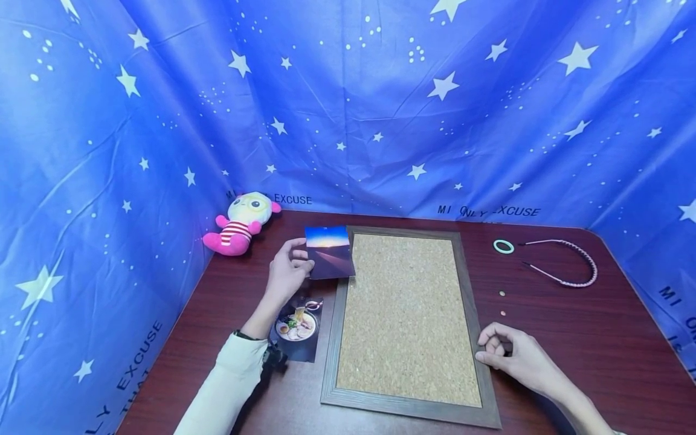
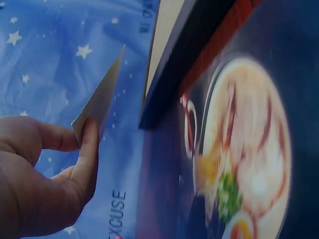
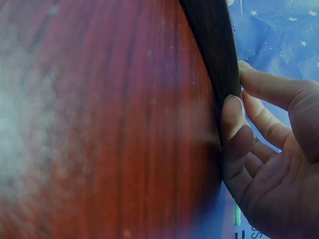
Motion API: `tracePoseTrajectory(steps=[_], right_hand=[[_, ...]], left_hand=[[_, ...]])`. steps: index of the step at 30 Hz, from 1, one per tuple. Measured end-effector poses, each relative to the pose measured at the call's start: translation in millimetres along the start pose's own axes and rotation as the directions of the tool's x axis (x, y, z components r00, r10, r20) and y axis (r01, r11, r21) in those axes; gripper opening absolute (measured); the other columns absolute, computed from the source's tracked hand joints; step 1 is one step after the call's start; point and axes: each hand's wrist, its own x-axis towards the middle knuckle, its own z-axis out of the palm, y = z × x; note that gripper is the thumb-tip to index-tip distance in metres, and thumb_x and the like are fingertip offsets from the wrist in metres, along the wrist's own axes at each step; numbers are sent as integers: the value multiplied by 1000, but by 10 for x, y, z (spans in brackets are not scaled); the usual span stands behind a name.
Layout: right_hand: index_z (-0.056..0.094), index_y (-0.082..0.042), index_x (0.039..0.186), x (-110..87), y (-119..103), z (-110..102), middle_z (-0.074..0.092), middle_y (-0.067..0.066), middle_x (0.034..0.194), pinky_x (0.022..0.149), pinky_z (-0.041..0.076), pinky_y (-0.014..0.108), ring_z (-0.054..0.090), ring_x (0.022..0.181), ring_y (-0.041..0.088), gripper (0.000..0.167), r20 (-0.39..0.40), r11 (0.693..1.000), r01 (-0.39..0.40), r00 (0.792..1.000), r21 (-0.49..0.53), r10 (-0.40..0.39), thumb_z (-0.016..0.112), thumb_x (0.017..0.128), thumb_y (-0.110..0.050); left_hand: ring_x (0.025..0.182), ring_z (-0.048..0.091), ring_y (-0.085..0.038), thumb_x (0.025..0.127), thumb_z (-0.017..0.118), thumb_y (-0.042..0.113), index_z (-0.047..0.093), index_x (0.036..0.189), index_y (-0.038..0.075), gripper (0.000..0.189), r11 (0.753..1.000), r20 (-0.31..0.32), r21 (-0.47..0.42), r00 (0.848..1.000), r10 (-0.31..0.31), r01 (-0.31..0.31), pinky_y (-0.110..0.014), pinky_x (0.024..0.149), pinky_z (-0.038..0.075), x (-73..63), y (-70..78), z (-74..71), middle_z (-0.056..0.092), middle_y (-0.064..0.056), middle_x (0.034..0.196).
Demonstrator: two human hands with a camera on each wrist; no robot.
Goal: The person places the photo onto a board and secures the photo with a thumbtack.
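My left hand (image 1: 289,269) pinches a small photo (image 1: 328,252) of a road under a blue and orange sky, between thumb and fingers. The photo is raised over the upper left corner of a wood-framed cork board (image 1: 408,314); its pale back (image 2: 102,97) shows in the left wrist view. Beneath the left wrist, a photo of a ramen bowl (image 1: 298,326) lies on the table. With curled fingers my right hand (image 1: 513,353) holds the board's right edge; the right wrist view shows thumb and fingertips against the dark frame (image 3: 217,50).
Two small round pieces, one a thumbtack-sized disc (image 1: 502,293), lie right of the board. Farther back are a pale green ring (image 1: 503,246) and a headband (image 1: 589,260). A pink plush toy (image 1: 236,226) sits at the table's back left. Blue star-printed curtains (image 1: 348,121) surround the table.
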Motion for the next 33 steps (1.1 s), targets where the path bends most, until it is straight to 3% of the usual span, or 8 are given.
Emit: tracePoseTrajectory(steps=[5, 11, 17, 24, 28, 33], right_hand=[[68, -11, 103, -3, 1, 0, 60, -10, 79, 59, 48, 24, 59, 65, 2, 23, -6, 1000, -2, 1000, -10, 2, 87, 92, -2], [68, -11, 103, -1, 11, 5, 60, -10, 79, 59, 48, 24, 59, 66, 2, 23, -7, 1000, -3, 1000, -13, 3, 87, 93, -2], [68, -11, 103, -2, 22, 3, 59, -11, 80, 60, 47, 24, 59, 66, 2, 23, -10, 1000, -2, 1000, -17, 2, 87, 92, -2], [68, -11, 102, 1, 29, 0, 60, -11, 79, 59, 48, 24, 59, 65, 2, 23, -10, 1000, 2, 1000, -13, -2, 87, 92, -2], [68, -11, 103, -5, 24, 1, 60, -11, 80, 59, 48, 24, 59, 66, 2, 22, -6, 1000, -12, 1000, -9, 12, 87, 93, -3], [69, -11, 103, -6, 20, -1, 60, -10, 81, 59, 48, 24, 59, 66, 2, 22, -5, 1000, -18, 1000, -10, 18, 87, 93, -3]], left_hand=[[87, 77, -13, 92, 76, -10, 63, 150, 5, 61, 999, 64, -37, 998, 6, -4, -24, 67, 60, -86, 42, 159, 76, -16, 111], [86, 74, -13, 93, 74, -12, 61, 150, 5, 61, 995, 140, -94, 990, -23, 36, -39, 65, 65, -180, 52, 322, 72, -15, 113], [92, 76, -17, 96, 74, -11, 60, 150, 5, 58, 997, 196, -68, 980, -25, 39, -33, 71, 65, -212, 40, 473, 71, -14, 115], [103, 79, -29, 96, 75, -9, 61, 148, 2, 55, 1000, 273, -23, 962, 20, -14, -33, 78, 66, -226, 70, 653, 73, -16, 116], [102, 79, -29, 95, 76, -6, 62, 148, 2, 55, 997, 299, 41, 953, 47, -62, -33, 79, 65, -233, 84, 754, 75, -15, 114], [99, 79, -29, 94, 77, -7, 64, 144, -1, 52, 995, 328, 45, 942, 65, -84, -31, 77, 64, -227, 60, 876, 75, -16, 112]])
